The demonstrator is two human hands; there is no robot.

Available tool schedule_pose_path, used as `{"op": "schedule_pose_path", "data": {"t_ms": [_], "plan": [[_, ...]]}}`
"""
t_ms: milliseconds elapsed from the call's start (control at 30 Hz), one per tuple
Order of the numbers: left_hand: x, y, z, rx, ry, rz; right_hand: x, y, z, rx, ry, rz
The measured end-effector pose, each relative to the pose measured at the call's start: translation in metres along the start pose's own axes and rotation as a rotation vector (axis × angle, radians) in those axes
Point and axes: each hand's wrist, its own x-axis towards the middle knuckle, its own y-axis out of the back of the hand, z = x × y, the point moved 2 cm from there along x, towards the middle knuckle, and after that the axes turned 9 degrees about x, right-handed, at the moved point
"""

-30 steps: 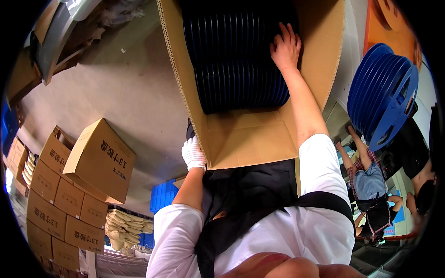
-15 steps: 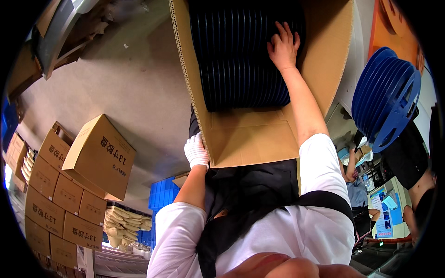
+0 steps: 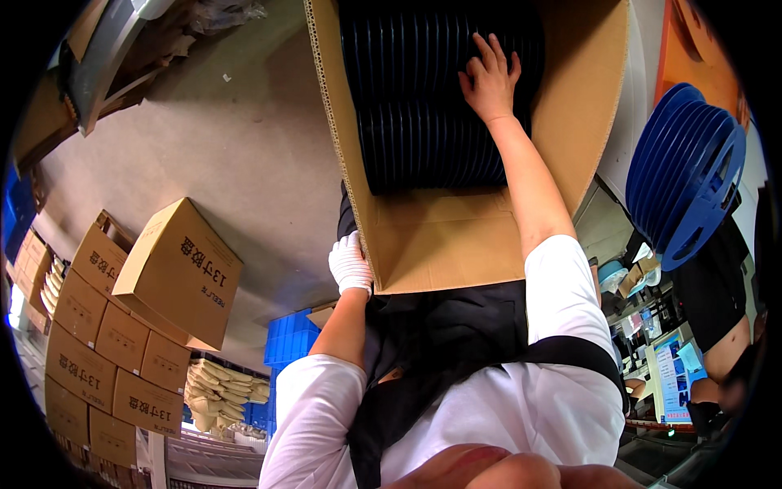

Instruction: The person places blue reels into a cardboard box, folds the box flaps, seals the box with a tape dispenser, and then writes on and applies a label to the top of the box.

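A large open cardboard box (image 3: 456, 244) stands in front of me, packed with two rows of dark blue reels (image 3: 415, 147) set on edge, side by side. My right hand (image 3: 490, 85), bare, reaches inside to the upper row at the right. Its fingers are spread over the reel rims and grip nothing. My left hand (image 3: 351, 262) wears a white ribbed glove and holds the outside of the box's left wall near its front corner. The far tips of its fingers are partly hidden.
Stacked cartons (image 3: 106, 350) stand at the left, with one carton (image 3: 181, 273) tilted. Behind them are blue crates (image 3: 289, 340) and cream bundles (image 3: 218, 395). A stack of blue reels (image 3: 683, 175) is at the right. Another person's bare leg (image 3: 727, 349) shows at the lower right.
My right hand has shifted slightly left over the reels, its fingers more spread. My left hand keeps its place on the box wall. The person at the right has moved.
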Motion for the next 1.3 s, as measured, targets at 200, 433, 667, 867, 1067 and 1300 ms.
{"op": "schedule_pose_path", "data": {"t_ms": [200, 433, 667, 867, 1067, 1300], "plan": [[0.001, -0.004, -0.002, 0.011, -0.023, 0.010, -0.002, -0.015, 0.000, -0.042, 0.139, 0.038], [0.000, 0.003, -0.002, -0.016, -0.017, 0.053, 0.001, -0.008, -0.015, 0.068, 0.019, 0.031], [0.000, 0.005, 0.000, -0.042, -0.021, 0.057, 0.005, -0.021, -0.026, 0.077, 0.113, 0.111], [-0.001, 0.006, -0.001, -0.035, -0.030, 0.067, 0.005, -0.019, -0.034, 0.066, 0.097, 0.033], [-0.001, 0.004, 0.000, -0.067, -0.025, 0.084, 0.010, -0.024, -0.042, 0.133, 0.094, 0.038], [-0.002, 0.007, 0.001, -0.077, -0.024, 0.081, 0.011, -0.032, -0.052, 0.136, 0.194, 0.013]]}}
